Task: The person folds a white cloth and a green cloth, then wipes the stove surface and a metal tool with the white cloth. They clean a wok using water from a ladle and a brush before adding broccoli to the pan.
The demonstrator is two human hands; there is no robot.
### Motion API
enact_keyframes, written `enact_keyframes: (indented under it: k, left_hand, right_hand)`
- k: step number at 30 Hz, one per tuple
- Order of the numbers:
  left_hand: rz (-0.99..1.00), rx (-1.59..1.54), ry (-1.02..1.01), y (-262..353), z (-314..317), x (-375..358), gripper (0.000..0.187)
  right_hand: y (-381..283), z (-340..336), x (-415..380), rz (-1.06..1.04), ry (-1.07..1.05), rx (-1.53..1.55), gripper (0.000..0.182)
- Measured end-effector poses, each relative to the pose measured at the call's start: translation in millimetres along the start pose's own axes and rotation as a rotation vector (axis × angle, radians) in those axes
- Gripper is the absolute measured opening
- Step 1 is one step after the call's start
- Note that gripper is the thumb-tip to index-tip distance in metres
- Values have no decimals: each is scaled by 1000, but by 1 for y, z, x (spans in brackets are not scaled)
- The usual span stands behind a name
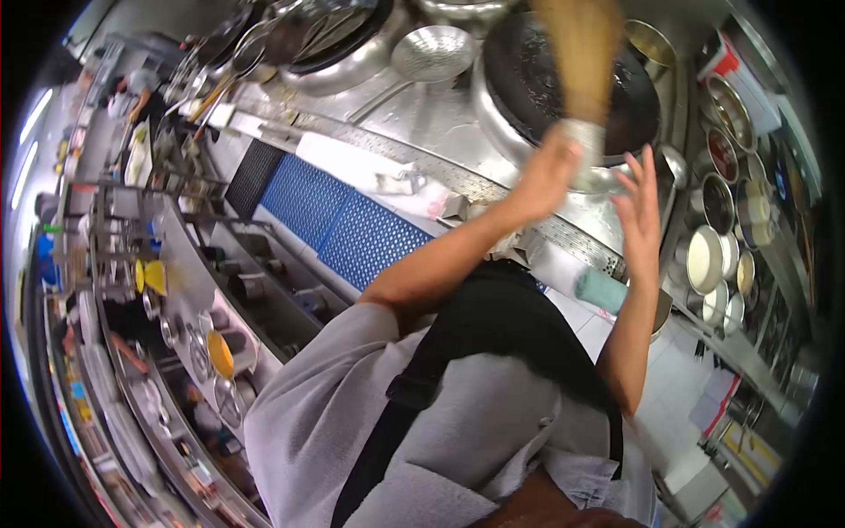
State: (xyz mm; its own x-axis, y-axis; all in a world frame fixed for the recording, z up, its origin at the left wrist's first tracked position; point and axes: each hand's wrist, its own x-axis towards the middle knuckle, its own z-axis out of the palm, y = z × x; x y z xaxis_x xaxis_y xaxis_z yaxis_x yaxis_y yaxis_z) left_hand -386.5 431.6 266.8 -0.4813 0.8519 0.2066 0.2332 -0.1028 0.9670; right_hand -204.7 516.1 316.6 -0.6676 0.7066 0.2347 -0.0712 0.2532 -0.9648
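My left hand [544, 174] is shut on the metal-wrapped grip of a bamboo wok brush [576, 53]. The brush bristles reach up, blurred, into a large black wok [528, 75] set in the steel range. My right hand [640, 204] hovers just right of the brush grip, at the wok's near rim. Its fingers are spread and hold nothing. Both bare forearms reach out from my grey shirt and black apron strap [414, 387].
A perforated skimmer ladle [431, 53] lies left of the wok, with more woks [339, 44] beyond. Round seasoning pots [717, 202] line the right side. A teal cup [601, 290] sits by my right arm. Blue floor mats [343, 220] run along the range. Another person [136, 88] stands far off.
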Motion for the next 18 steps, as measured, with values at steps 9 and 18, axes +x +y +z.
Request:
enact_keyframes:
  k: [9,18]
  left_hand:
    - [199,623,495,-77,-213,2,26]
    - [-345,849,74,-190,-382,23,59]
  right_hand:
    - [33,-30,95,69,-113,-351,71]
    - [132,20,236,-46,-10,-1224,35]
